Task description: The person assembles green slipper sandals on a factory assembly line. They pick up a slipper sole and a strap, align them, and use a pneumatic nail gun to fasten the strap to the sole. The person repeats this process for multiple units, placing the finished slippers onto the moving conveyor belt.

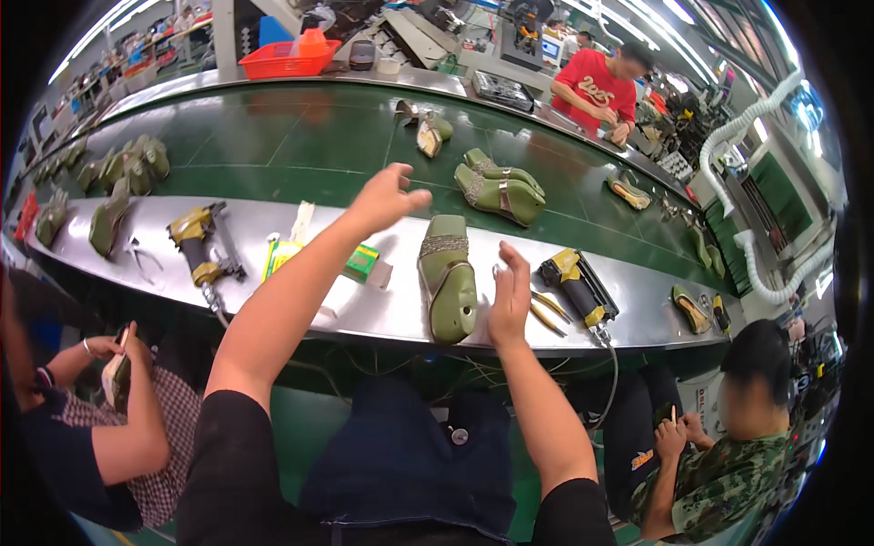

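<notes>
On the metal ledge in front of me stands a green shoe last [448,282] with a glittery band and a thin strap around it. My right hand [510,300] is just to its right, empty, fingers stretched out; whether it touches the last I cannot tell. Farther out, my left hand [390,196] hovers at the belt's near edge with its fingers apart and nothing in them. Beyond the ledge, a pair of green strapped lasts [499,188] lies on the green belt [273,150]. Another last with its pale sole showing [429,136] sits farther back.
A pneumatic staple gun [578,287] and pliers [549,312] lie right of the last. Leftward are a small green-and-yellow box [361,262], a second staple gun [200,246] and more pliers [144,258]. Co-workers sit on both sides; one in red [596,91] works across the belt.
</notes>
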`<state>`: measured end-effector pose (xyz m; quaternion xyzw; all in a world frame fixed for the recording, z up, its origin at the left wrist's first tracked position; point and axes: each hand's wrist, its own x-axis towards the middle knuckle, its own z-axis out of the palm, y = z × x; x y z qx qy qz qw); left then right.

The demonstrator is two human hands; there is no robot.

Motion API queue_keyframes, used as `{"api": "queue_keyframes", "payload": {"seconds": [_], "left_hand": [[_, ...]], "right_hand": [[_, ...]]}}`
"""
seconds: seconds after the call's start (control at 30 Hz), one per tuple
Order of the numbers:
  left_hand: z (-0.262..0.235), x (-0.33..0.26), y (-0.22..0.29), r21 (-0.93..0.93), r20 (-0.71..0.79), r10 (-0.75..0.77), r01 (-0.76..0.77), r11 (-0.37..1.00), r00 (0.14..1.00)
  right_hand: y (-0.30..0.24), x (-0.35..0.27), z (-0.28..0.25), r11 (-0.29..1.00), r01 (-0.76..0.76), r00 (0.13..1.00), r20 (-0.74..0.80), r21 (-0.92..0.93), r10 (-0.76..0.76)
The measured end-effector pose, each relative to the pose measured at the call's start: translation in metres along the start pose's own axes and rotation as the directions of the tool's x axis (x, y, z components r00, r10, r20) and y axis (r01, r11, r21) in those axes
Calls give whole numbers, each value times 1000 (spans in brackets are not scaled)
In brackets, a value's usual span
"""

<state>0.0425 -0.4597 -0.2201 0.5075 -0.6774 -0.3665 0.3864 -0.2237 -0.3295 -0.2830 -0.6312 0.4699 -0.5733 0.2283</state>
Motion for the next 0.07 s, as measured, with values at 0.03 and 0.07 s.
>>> {"api": "queue_keyframes", "payload": {"seconds": [0.03,0.07], "left_hand": [[2,18,-8,-100,-19,-50,47,994,999],[4,36,-15,-208,15,-155,155,966,988]], "right_hand": [[11,16,-2,988,-24,999,-29,-150,20],[20,29,-3,915,39,999,-14,-402,-49]]}}
